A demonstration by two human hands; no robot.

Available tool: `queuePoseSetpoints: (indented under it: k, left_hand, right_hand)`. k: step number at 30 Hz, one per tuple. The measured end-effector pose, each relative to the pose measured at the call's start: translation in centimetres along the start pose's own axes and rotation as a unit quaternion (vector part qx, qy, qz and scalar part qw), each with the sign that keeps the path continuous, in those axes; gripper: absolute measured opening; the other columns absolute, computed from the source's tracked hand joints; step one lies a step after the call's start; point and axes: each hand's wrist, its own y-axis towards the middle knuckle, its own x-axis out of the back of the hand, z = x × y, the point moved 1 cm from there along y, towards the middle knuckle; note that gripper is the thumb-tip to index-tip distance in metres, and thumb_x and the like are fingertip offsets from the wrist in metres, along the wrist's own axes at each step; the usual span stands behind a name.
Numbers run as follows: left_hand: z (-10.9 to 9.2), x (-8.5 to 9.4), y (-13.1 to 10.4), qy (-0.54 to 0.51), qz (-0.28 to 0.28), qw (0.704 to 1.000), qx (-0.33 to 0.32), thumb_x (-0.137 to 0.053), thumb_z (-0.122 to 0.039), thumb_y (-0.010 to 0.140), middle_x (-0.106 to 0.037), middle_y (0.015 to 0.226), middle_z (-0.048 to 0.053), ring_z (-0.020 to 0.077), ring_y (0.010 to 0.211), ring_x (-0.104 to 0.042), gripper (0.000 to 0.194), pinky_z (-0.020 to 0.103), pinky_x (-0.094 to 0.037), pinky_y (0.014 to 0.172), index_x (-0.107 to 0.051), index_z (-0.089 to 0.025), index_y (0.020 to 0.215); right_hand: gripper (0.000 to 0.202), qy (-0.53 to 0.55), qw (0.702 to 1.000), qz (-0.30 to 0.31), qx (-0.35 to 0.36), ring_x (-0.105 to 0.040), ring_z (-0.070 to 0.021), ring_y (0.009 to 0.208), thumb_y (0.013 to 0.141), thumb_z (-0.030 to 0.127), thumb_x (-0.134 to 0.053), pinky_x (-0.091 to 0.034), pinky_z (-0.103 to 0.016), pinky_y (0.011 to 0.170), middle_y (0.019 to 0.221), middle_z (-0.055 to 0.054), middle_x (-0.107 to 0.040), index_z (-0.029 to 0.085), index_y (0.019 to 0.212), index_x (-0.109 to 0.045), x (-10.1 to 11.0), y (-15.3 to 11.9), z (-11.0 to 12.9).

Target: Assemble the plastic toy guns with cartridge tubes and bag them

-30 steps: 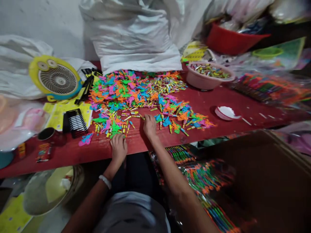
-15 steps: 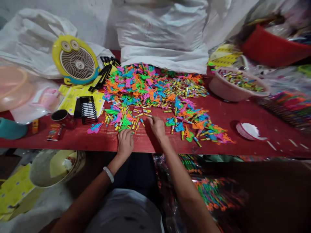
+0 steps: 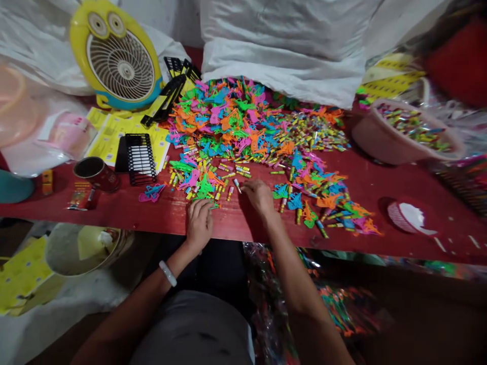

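Observation:
My left hand (image 3: 200, 221) rests at the near edge of the pile with its fingers curled. A small green and orange plastic piece (image 3: 215, 206) shows at its fingertips; whether it is gripped is hidden. My right hand (image 3: 260, 196) is closed in a pinch low over the red table (image 3: 228, 219). Its fingertips lie beside a small printed tube (image 3: 237, 185), and what they hold cannot be made out. Between the hands lies another short tube (image 3: 230, 193). Beyond them spreads a heap of bright plastic pieces (image 3: 228, 116), with a smaller group (image 3: 323, 187) to the right.
A yellow fan (image 3: 124, 66), black slotted racks (image 3: 140, 158) and a dark mug (image 3: 97, 173) stand left. On the right are a pink basin (image 3: 375, 133) of small tubes and a small dish (image 3: 405, 218). White sacks (image 3: 281, 56) back the heap.
The view has shifted closer to the table. My right fingertips have come nearer to the printed tube. My left hand stays by the near edge of the pile.

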Motion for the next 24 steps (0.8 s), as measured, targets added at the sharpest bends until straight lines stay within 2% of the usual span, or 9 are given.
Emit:
queuePoseSetpoints:
  k: [3, 8, 11, 15, 20, 24]
  left_hand:
    - [0.4, 0.4, 0.0, -0.008, -0.028, 0.999, 0.031, -0.046, -0.016, 0.096, -0.065, 0.121, 0.011, 0.0244, 0.12, -0.054, 0.029, 0.044, -0.044, 0.108, -0.063, -0.02, 0.119]
    - [1.1, 0.4, -0.1, 0.031, -0.052, 0.997, 0.043, -0.049, -0.025, 0.099, -0.063, 0.121, 0.013, 0.026, 0.118, -0.053, 0.027, 0.045, -0.044, 0.106, -0.061, -0.018, 0.122]
    - [1.2, 0.1, 0.0, 0.102, -0.011, 0.993, 0.05, -0.057, -0.031, 0.096, -0.061, 0.122, 0.016, 0.0292, 0.115, -0.053, 0.035, 0.047, -0.045, 0.102, -0.06, -0.015, 0.127]
    - [1.1, 0.1, 0.5, 0.177, 0.063, 0.981, 0.049, -0.069, -0.035, 0.089, -0.06, 0.121, 0.015, 0.0314, 0.11, -0.054, 0.043, 0.047, -0.046, 0.098, -0.063, -0.017, 0.128]
    - [0.8, 0.9, -0.1, 0.174, 0.063, 0.982, 0.037, -0.067, -0.033, 0.09, -0.061, 0.121, 0.014, 0.0304, 0.111, -0.053, 0.038, 0.045, -0.045, 0.098, -0.064, -0.019, 0.125]
    - [1.0, 1.9, -1.1, 0.161, 0.079, 0.984, 0.011, -0.068, -0.033, 0.09, -0.062, 0.122, 0.014, 0.0291, 0.111, -0.054, 0.039, 0.044, -0.045, 0.098, -0.063, -0.019, 0.126]
  right_hand:
    - [0.019, -0.025, 0.996, -0.08, -0.005, -0.057, -0.0267, 0.096, 0.092, 0.028, -0.061, -0.045, -0.036, 0.084, 0.1, -0.013, -0.064, 0.015, 0.098, -0.074, -0.7, 0.1, 0.3]
    - [0.021, -0.04, 0.995, -0.086, 0.017, -0.053, -0.0302, 0.102, 0.094, 0.023, -0.054, -0.043, -0.042, 0.091, 0.11, -0.018, -0.062, 0.012, 0.109, -0.063, -3.6, 0.5, 2.3]
    - [0.02, -0.043, 0.995, -0.086, -0.001, -0.055, -0.0306, 0.1, 0.096, 0.02, -0.047, -0.042, -0.04, 0.088, 0.108, -0.021, -0.063, 0.01, 0.108, -0.06, -4.1, 0.1, 3.1]
    - [0.022, 0.014, 0.996, -0.05, -0.067, -0.06, -0.0264, 0.087, 0.101, 0.024, -0.042, -0.041, -0.033, 0.074, 0.098, -0.015, -0.067, 0.012, 0.114, -0.055, -3.0, -1.4, 3.4]
    - [0.021, -0.021, 0.997, 0.04, -0.069, -0.065, -0.0274, 0.099, 0.096, 0.033, -0.06, -0.041, -0.031, 0.076, 0.111, -0.016, -0.069, 0.017, 0.11, -0.059, -2.2, -3.2, 4.7]
    - [0.016, -0.027, 0.996, 0.053, -0.068, -0.066, -0.0271, 0.094, 0.099, 0.027, -0.053, -0.041, -0.031, 0.073, 0.106, -0.017, -0.07, 0.015, 0.108, -0.057, -2.0, -3.5, 5.3]
